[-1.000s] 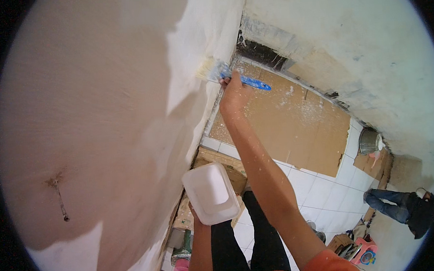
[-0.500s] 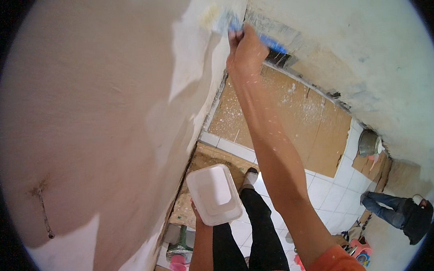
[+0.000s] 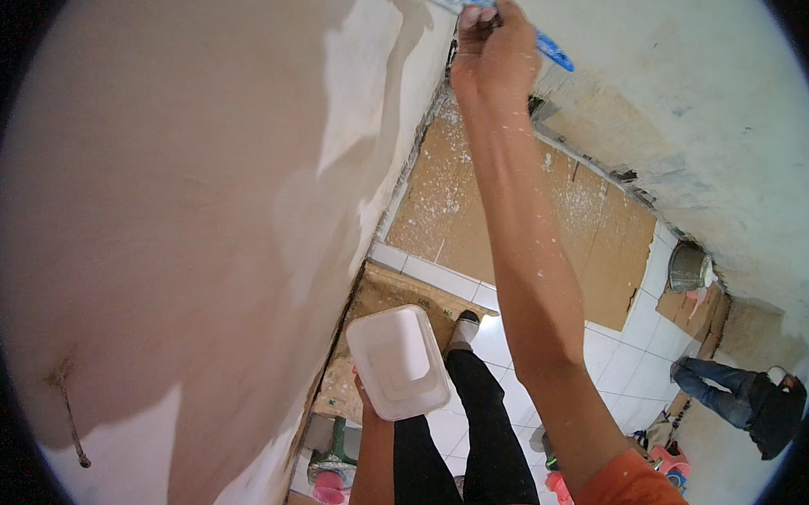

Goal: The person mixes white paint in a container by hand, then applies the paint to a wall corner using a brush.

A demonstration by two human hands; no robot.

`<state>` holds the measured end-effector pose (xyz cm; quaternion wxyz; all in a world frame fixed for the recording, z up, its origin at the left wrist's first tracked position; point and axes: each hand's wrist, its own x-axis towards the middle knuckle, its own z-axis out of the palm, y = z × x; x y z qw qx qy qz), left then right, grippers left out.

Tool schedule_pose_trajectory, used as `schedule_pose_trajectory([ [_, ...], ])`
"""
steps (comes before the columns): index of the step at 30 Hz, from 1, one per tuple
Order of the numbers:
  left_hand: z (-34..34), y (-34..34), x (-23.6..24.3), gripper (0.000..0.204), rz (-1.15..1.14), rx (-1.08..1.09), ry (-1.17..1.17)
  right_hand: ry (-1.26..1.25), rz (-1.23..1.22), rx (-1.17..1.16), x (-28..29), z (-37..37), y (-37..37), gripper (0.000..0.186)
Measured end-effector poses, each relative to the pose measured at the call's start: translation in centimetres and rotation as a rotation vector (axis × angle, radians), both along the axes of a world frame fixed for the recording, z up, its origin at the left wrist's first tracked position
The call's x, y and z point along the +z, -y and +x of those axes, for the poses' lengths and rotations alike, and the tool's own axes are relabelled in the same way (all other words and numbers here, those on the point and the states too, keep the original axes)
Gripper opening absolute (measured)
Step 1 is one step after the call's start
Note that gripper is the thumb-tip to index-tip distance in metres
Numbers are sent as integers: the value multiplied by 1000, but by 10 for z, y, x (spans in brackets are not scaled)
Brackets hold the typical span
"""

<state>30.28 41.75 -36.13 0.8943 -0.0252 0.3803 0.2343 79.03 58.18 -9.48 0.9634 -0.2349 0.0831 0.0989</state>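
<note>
Stretched up to the corner where two walls meet, my right hand grips a paintbrush by its blue handle. Its pale bristles are at the left wall, partly cut off by the top of the view; I cannot tell if they touch it. Low in front of me, my left hand holds a white plastic tub from its left side, with most of its fingers hidden beneath. White paint shows inside the tub. White specks dot my right forearm.
Paint-spattered cardboard covers part of the white tile floor. A metal bucket stands by the right wall. Dark clothes lie at far right. A green stool-like object and a pink item are at lower left.
My right hand has moved up and slightly right with the paintbrush, whose bristles now reach the upper edge of the view. My left hand and the tub have hardly moved.
</note>
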Motion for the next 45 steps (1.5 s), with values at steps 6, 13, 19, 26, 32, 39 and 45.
schedule_pose_trajectory([
  [6, 22, -4, 17, 66, 13, -19, -51, -29, -555, -41, -135, -5, -6, 14],
  [13, -2, 1, -42, 67, 102, 257, 574, -14, -276, 118, -47, -10, 1, 15],
  [19, 11, 1, 0, 59, -13, 1, -53, -32, -84, 97, -41, -31, 13, 12],
  [26, -6, -8, 11, 58, 7, -11, -85, -160, -844, 130, -170, -76, 27, 24],
  [32, -32, -14, 15, 56, 14, -6, -117, -25, -152, 95, -28, -93, 29, 26],
  [39, -41, -12, 20, 55, 13, -39, -99, -117, -497, 92, -130, -135, 28, 25],
  [45, -53, -14, 25, 53, 24, -49, -103, -23, -852, 73, -107, -149, 31, 18],
])
